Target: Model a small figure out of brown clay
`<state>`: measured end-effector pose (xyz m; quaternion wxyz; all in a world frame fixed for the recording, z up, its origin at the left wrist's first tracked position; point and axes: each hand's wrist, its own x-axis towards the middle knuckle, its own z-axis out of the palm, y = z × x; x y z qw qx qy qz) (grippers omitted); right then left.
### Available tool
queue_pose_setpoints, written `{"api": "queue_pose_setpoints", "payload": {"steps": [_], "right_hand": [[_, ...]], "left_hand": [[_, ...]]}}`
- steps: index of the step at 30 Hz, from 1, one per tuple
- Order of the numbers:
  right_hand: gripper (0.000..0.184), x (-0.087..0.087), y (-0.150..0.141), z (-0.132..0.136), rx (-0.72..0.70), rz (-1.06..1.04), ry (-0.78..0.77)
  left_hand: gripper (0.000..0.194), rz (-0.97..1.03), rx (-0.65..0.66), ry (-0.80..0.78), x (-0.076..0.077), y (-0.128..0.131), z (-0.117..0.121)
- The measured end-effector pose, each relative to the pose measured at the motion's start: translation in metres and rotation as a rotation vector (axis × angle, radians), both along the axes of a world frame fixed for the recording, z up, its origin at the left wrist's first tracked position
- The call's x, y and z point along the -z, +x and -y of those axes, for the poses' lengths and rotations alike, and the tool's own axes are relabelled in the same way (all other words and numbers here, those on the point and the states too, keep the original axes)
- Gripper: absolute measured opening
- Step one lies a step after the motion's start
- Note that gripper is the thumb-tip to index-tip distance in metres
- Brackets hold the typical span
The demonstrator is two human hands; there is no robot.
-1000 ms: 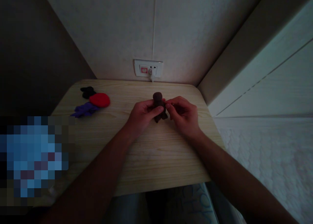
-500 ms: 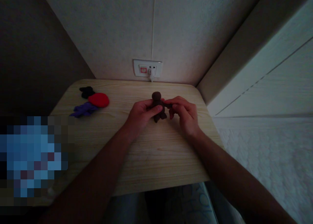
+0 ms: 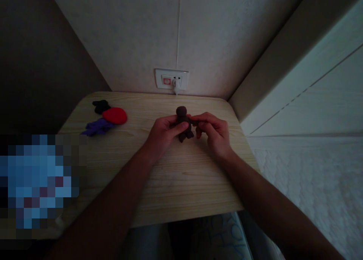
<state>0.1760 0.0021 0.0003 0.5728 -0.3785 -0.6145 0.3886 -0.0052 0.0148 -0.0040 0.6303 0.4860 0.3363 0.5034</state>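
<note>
A small brown clay figure [image 3: 183, 118] with a round head stands upright over the middle of the wooden table [image 3: 170, 177]. My left hand [image 3: 164, 133] is closed around its body from the left. My right hand [image 3: 212, 133] pinches the figure's arm on the right side between thumb and forefinger. The figure's lower part is partly hidden by my fingers.
At the table's back left lie a black clay lump [image 3: 100, 106], a red clay lump [image 3: 115, 115] and a purple clay piece [image 3: 98, 127]. A wall socket with a plug [image 3: 171, 79] sits on the wall behind. A white bed [image 3: 312, 177] borders the right side.
My right hand's fingers shifted slightly on the figure's arm, stretching out along it. The figure and my left hand stayed almost in place.
</note>
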Motion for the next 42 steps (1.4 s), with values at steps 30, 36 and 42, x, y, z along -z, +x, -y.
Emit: {"api": "queue_pose_setpoints", "payload": {"steps": [30,36,42], "right_hand": [[0.02,0.0021,0.0007,0.0017,0.062,0.213,0.107],[0.024,0.0034,0.0008,0.0014,0.062,0.215,0.083],[0.023,0.0063,0.0027,0.0006,0.04,0.196,0.084]], "left_hand": [[0.031,0.024,0.034,-0.01,-0.0002,-0.0003,0.0007],[0.032,0.023,0.037,-0.01,0.0012,-0.001,-0.0005],[0.03,0.028,0.04,-0.003,0.0008,-0.0009,-0.0005]]}}
